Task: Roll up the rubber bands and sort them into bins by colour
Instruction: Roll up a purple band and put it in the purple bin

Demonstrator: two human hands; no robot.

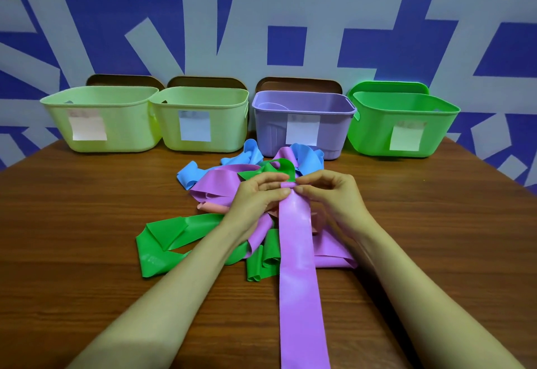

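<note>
**Wooden table, blue-and-grey wall: purple band at its first turn**

The wooden table (87, 238) stood against a wall (261, 19) painted in blue and grey blocks. Four bins lined its far edge: two yellow-green bins (130, 133) (226, 130), a purple bin (270, 130) and a green bin (374, 136).

The purple band (296, 252) lay with its long axis running from the person's body straight away toward the bins. Its far end was curled into a small roll. The left hand (258, 191) and right hand (334, 191) met there, each pinching the roll between thumb and fingertips, neither nearer than the other. In my judgement, rolling would have to travel back toward the person along the strip. The purple bin sat directly beyond the hands.

Loose green, blue, purple and pink bands were heaped under and around the hands (none rolled).

Each bin carried a paper note: pink (87, 127), pale blue (195, 127), white (302, 130), pale green (405, 137). Any writing was too faint to read; no brand was visible.
</note>
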